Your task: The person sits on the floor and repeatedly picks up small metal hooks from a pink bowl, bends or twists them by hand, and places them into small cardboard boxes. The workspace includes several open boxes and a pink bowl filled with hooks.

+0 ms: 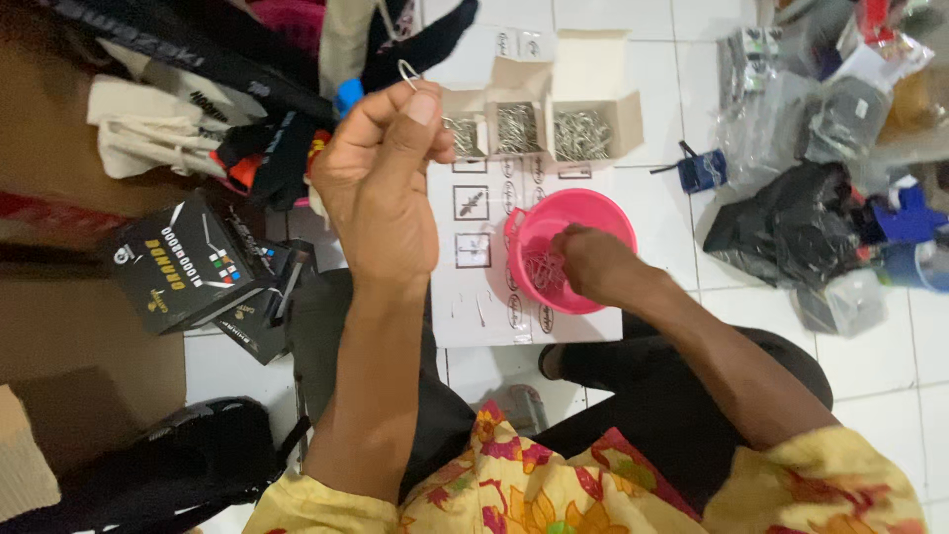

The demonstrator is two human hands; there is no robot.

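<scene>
1. Up near the far side, the left hand pinches a small metal clip.
2. Right hand dips into the pink bowl, fingers curled around clips there.
3. Three open white boxes sit behind.
4. Black box lies left on the floor.

Setting: floor-level workspace for small-goods packing, seemingly a home or back room of a small trade; which of the two cannot be told.

Evidence:
- White glazed tile floor serving as the work surface.
- Three open white cardboard boxes of small metal wire pieces, far centre.
- White printed backing cards laid flat, centre.
- Round pink plastic bowl of wire pieces, on the cards.
- Black printed retail cartons, left.
- Heaped clear and black plastic bags, far right.
- Brown corrugated cardboard, left edge.
- Piled black cloth goods, far left.
</scene>
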